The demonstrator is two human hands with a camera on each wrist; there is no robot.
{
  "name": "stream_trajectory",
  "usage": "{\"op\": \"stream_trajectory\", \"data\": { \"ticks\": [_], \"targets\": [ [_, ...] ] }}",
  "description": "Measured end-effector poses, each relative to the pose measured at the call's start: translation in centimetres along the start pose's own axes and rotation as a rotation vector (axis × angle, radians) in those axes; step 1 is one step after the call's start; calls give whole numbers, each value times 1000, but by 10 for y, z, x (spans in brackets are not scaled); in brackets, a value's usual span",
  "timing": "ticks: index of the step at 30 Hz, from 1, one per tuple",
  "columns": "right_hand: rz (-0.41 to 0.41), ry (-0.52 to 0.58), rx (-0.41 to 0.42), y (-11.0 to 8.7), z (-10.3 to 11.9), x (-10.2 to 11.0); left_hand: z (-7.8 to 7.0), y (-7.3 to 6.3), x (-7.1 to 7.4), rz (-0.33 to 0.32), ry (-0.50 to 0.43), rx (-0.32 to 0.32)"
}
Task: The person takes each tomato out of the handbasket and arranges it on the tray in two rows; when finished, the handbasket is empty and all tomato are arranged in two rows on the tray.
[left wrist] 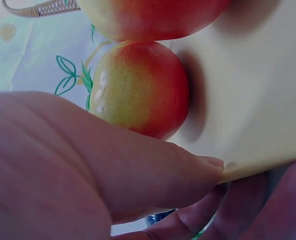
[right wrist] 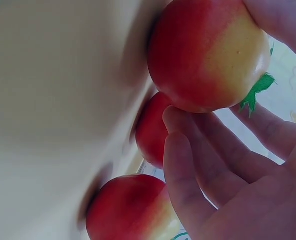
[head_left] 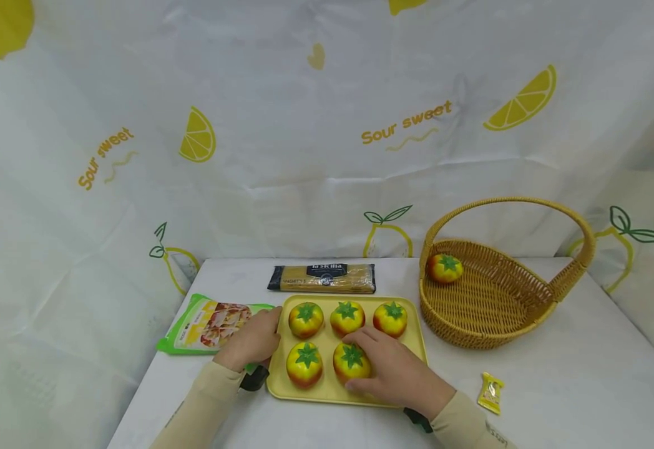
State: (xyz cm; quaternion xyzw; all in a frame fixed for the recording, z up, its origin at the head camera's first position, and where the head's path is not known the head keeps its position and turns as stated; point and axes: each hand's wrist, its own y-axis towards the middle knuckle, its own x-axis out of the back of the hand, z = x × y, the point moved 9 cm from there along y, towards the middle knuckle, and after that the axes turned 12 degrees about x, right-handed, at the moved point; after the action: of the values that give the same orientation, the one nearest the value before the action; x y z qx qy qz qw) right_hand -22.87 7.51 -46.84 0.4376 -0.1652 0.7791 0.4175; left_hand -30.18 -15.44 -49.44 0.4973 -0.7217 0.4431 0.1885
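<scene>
On a pale yellow tray (head_left: 327, 343) sit several yellow-and-red tomatoes with green star-shaped leaf tops, three in the back row and two in front. My right hand (head_left: 397, 372) grips the front tomato (head_left: 352, 369) nearer the middle, thumb on one side and fingers on the other. In the right wrist view that tomato (right wrist: 203, 55) lies between thumb and fingers, close to the tray. My left hand (head_left: 252, 340) holds the tray's left rim; the left wrist view shows the thumb on top and fingers underneath. The front-left tomato (head_left: 304, 368) stands near it.
A wicker basket (head_left: 484, 340) with a tall handle stands at the right, one tomato (head_left: 445, 268) inside. A spaghetti pack (head_left: 327, 279) lies behind the tray. Left of it is a green-edged food bag (head_left: 214, 324). A small yellow packet (head_left: 491, 393) lies at the front right.
</scene>
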Motion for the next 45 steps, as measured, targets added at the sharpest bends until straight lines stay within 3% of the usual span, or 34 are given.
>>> {"op": "stream_trajectory", "data": {
  "ticks": [16,25,31,37,45],
  "targets": [
    [4,-24,1,-4,1,11,-5,2,1,-6,38,7],
    [-48,-53,24,-6,3,26,-6,-1,3,-8,11,15],
    [-90,-75,45,-10,0,39,-8,-2,3,-16,30,-21],
    [-131,-101,-6,-17,-11,61,-4,-1,2,-7,24,-7],
    [-218,-145,-47,-35,-39,113,0,-1,1,-9,13,17]
  ]
}}
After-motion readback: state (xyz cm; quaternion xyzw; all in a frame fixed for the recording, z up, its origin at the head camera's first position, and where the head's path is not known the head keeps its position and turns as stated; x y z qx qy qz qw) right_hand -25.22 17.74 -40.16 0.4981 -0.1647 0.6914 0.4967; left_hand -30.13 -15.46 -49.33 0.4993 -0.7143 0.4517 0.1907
